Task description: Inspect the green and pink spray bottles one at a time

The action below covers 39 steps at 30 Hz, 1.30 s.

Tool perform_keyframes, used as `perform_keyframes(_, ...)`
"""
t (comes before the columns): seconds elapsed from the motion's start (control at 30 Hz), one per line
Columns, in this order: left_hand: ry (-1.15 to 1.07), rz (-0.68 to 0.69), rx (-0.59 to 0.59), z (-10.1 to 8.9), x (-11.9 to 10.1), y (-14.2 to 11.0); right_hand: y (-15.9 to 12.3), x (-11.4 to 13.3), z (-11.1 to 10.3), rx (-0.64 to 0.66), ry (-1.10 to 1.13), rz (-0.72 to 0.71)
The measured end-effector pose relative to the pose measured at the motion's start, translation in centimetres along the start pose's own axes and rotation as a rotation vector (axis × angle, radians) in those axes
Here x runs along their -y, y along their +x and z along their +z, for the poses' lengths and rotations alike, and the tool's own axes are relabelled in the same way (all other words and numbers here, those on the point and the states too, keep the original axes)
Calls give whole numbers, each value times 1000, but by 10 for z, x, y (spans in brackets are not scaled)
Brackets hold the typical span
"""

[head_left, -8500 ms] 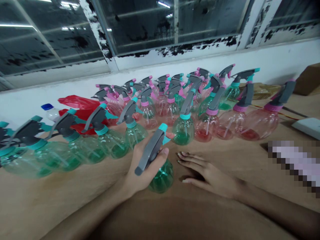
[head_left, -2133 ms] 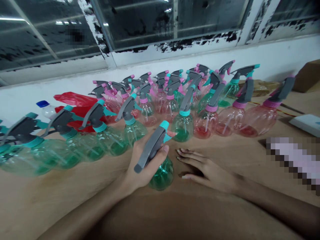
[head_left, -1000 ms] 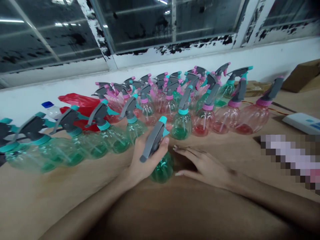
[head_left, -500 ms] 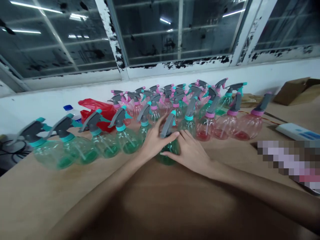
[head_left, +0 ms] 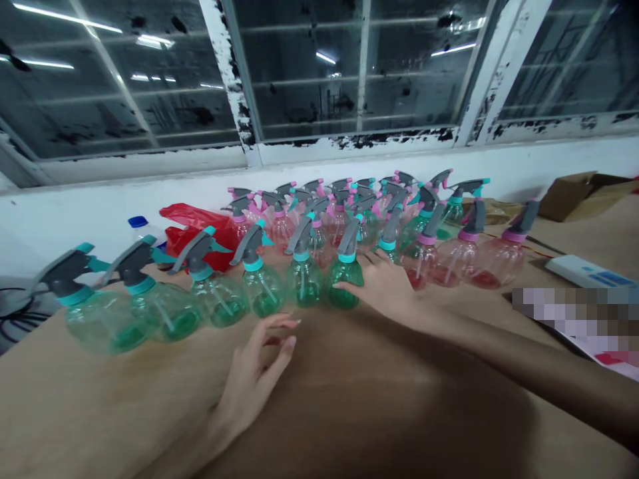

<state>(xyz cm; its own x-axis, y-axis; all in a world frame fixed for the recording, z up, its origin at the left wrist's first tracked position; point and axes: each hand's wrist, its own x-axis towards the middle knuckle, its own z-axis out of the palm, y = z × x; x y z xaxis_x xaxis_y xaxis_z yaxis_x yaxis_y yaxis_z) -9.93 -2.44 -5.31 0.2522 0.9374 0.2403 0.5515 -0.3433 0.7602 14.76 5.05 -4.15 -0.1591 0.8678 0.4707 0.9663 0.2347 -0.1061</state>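
Left hand is hanging empty, loosely spread, having let go; right hand is cupping green bottle, now standing upright in front row, filling earlier gap.

We seem to be in a workshop or factory: rows of near-matching spray bottles share a long table with a cardboard box. We see tube lights in grimy, black-smeared windows.
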Motion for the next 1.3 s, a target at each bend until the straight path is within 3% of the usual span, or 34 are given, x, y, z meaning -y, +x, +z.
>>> perform_keyframes(0.23, -5, -74, 8, -4, 26, -13, 9, 3, 1, 15, -26, 61)
perform_keyframes(0.4, 21, -110, 68, 0, 26, -12, 10, 4, 4, 17, -33, 79)
perform_keyframes(0.53, 12, -163, 112, 6, 23, -9, -3, 0, -9, -72, 13, 66)
perform_keyframes(0.67, 23, -166, 152, 13, 22, -6, -27, -18, -34, -76, 114, 45)
perform_keyframes(0.83, 38, -115, 208, 27, 10, 5, -43, -54, -49, -33, 149, 212)
perform_keyframes(0.97, 16, -61, 230, 40, -7, 16, -34, -68, -39, -3, 164, 299)
perform_keyframes(1.17, -8, 10, 231, 55, -29, 21, -7, -63, -9, 45, 145, 368)
perform_keyframes(1.3, -8, 48, 218, 59, -43, 21, -2, -60, -4, 53, 135, 368)
